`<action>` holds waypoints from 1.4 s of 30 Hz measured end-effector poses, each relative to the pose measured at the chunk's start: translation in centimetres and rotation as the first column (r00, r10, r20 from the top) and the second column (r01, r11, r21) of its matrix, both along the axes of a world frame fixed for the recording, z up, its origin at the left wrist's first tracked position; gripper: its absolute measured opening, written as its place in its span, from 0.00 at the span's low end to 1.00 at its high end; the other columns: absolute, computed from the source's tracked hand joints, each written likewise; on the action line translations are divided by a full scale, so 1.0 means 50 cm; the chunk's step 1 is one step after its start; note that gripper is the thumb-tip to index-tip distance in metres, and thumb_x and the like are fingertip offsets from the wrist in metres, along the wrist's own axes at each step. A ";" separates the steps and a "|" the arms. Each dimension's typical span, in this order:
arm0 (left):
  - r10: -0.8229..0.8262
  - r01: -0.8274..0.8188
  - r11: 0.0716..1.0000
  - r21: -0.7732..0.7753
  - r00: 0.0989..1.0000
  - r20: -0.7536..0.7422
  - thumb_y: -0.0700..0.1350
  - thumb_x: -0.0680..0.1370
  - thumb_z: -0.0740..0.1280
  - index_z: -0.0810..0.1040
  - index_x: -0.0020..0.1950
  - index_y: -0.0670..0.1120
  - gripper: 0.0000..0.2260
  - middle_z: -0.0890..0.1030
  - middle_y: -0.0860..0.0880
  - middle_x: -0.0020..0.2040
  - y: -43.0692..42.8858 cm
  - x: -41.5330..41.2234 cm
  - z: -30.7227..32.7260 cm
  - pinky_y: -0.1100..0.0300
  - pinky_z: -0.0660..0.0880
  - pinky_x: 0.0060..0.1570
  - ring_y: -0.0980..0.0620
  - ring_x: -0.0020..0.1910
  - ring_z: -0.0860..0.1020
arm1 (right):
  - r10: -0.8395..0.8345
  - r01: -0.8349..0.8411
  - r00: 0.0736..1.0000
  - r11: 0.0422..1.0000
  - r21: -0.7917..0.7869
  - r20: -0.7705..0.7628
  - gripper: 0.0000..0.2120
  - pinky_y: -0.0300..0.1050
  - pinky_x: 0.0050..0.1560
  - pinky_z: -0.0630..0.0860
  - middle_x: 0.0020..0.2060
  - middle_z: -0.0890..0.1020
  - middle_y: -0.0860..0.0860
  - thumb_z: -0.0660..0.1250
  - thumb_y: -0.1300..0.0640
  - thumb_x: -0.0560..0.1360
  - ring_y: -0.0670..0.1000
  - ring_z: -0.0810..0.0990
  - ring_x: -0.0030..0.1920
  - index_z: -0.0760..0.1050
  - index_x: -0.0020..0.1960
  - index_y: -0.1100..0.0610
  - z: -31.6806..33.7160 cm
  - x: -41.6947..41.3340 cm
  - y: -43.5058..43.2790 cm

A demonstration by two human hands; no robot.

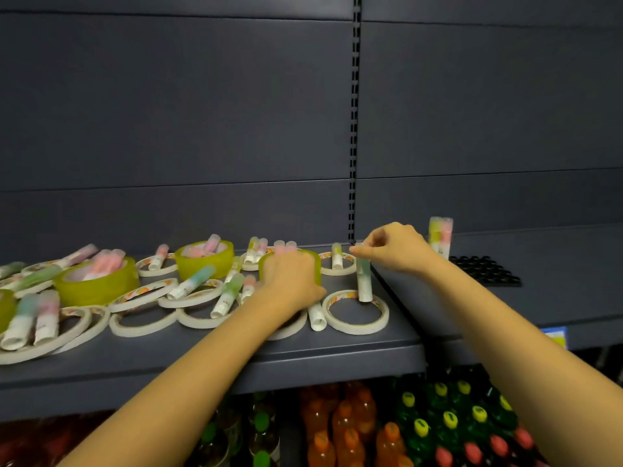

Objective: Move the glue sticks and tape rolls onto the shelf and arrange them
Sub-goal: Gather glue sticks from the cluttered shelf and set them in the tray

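Nearest, under both forearms, a lower tier holds orange plastic drink bottles (350, 429) and dark green bottles with yellow caps (450, 419). Above them runs the front lip of the dark grey metal shelf (202, 362).

On that shelf, just on the near side of the right hand, a thin flat white tape ring (355, 313) lies on its side. Inside its far edge stands a green-capped white glue stick (364, 284), upright. The right hand (396, 247) pinches the top of this stick between thumb and fingertips, with the other fingers curled in.

Between the two hands, a white glue stick lying flat (317, 318) touches the ring's left rim. The left hand (291, 281) lies over a wide yellow-green tape roll (317, 261), fingers curled round its far side and thumb on the near side. Pink-capped sticks (285, 246) poke up past the fingertips.

To the left of the left hand, more thin white rings (141, 323) overlap, with pastel-capped glue sticks (227, 296) strewn over them. Two more wide yellow-green rolls (97, 284) hold sticks in their cores.

To the right of the right hand, on the neighbouring shelf section, lies a black dimpled tray (485, 271). Just beyond the right wrist, two upright glue sticks (441, 235) stand side by side.

Farthest back is the dark grey back panel (168, 112), split by a slotted upright (353, 129).
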State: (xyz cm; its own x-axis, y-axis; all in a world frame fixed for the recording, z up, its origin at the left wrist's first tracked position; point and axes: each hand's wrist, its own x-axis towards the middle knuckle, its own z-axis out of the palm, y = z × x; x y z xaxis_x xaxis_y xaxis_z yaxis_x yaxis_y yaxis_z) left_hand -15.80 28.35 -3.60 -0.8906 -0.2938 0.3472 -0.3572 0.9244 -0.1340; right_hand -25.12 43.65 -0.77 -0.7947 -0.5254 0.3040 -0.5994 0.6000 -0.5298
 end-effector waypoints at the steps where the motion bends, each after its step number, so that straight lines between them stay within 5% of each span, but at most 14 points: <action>1: 0.001 -0.001 1.000 0.019 1.000 -0.005 0.58 0.71 0.67 0.76 0.59 0.48 0.21 0.71 0.44 0.60 0.002 -0.002 -0.002 0.52 0.67 0.60 0.44 0.61 0.67 | -0.007 0.007 1.000 1.000 -0.011 -0.004 0.16 0.50 0.48 0.77 0.43 0.83 0.50 0.68 0.40 0.71 0.51 0.79 0.46 0.79 0.41 0.53 -0.001 0.001 0.005; 5: 0.001 0.014 0.986 0.165 0.996 -0.091 0.59 0.67 0.70 0.75 0.56 0.44 0.25 0.71 0.44 0.57 0.009 0.004 -0.003 0.54 0.69 0.54 0.45 0.60 0.68 | -0.021 0.019 1.000 0.996 -0.087 -0.018 0.13 0.49 0.43 0.77 0.40 0.82 0.49 0.68 0.42 0.72 0.49 0.77 0.40 0.78 0.39 0.51 -0.004 0.003 0.018; 9: -0.014 0.118 0.952 0.284 0.939 -0.343 0.60 0.67 0.66 0.73 0.31 0.43 0.20 0.75 0.47 0.33 0.018 0.025 0.020 0.57 0.67 0.36 0.47 0.41 0.75 | -0.029 0.023 0.999 0.981 -0.192 -0.026 0.11 0.48 0.45 0.80 0.42 0.83 0.50 0.70 0.45 0.72 0.49 0.80 0.43 0.79 0.43 0.53 -0.002 0.006 0.034; 13: -0.065 0.309 0.871 0.381 0.843 -0.534 0.55 0.70 0.68 0.79 0.33 0.45 0.14 0.76 0.53 0.27 0.025 0.030 0.061 0.60 0.73 0.32 0.52 0.33 0.76 | -0.042 0.023 0.997 0.957 -0.290 -0.061 0.10 0.48 0.48 0.79 0.42 0.84 0.52 0.71 0.49 0.72 0.49 0.81 0.42 0.80 0.47 0.56 0.003 0.010 0.064; 17: -0.110 0.467 0.757 0.457 0.780 -0.615 0.52 0.71 0.70 0.79 0.35 0.46 0.10 0.81 0.49 0.29 0.055 0.012 0.082 0.51 0.79 0.46 0.49 0.34 0.81 | -0.112 0.064 0.985 0.943 -0.328 -0.130 0.11 0.45 0.49 0.78 0.43 0.84 0.50 0.71 0.49 0.72 0.48 0.81 0.45 0.81 0.50 0.56 0.001 -0.002 0.105; 27: -0.190 0.547 0.670 0.502 0.780 -0.596 0.47 0.69 0.73 0.81 0.35 0.43 0.08 0.81 0.49 0.28 0.213 -0.116 0.079 0.59 0.78 0.46 0.52 0.34 0.82 | -0.171 0.106 0.974 0.924 -0.367 -0.148 0.08 0.49 0.51 0.79 0.44 0.82 0.48 0.71 0.51 0.73 0.47 0.81 0.45 0.79 0.49 0.53 0.009 -0.113 0.265; 33: -0.188 0.513 0.714 0.477 0.796 -0.575 0.45 0.68 0.74 0.80 0.38 0.44 0.06 0.81 0.51 0.30 0.295 -0.212 0.081 0.69 0.71 0.36 0.59 0.31 0.77 | -0.139 0.077 0.977 0.936 -0.344 -0.160 0.07 0.49 0.52 0.78 0.44 0.83 0.49 0.71 0.52 0.73 0.48 0.82 0.46 0.79 0.48 0.52 0.013 -0.204 0.341; 37: -0.208 0.497 0.736 0.460 0.812 -0.545 0.46 0.70 0.73 0.78 0.41 0.46 0.06 0.81 0.50 0.35 0.333 -0.264 0.071 0.59 0.77 0.46 0.54 0.37 0.80 | -0.106 0.046 0.982 0.937 -0.347 -0.155 0.08 0.50 0.53 0.79 0.45 0.83 0.50 0.71 0.52 0.73 0.49 0.82 0.46 0.79 0.50 0.54 0.006 -0.257 0.376; 42: -0.214 0.458 0.796 0.395 0.825 -0.524 0.49 0.73 0.71 0.79 0.47 0.47 0.07 0.82 0.52 0.42 0.370 -0.308 0.044 0.55 0.78 0.45 0.55 0.37 0.78 | -0.045 -0.010 0.987 0.939 -0.345 -0.151 0.09 0.50 0.53 0.79 0.45 0.83 0.51 0.71 0.53 0.73 0.49 0.82 0.46 0.79 0.51 0.55 -0.004 -0.304 0.400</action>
State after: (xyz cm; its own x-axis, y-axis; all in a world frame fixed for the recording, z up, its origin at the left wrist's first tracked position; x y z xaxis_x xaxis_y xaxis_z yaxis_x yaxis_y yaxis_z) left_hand -31.18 46.87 -1.37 -0.7536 -0.2397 0.6121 0.0841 0.8884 0.4514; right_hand -40.32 63.64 -0.95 -0.7315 -0.3537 0.5829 -0.6814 0.4088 -0.6071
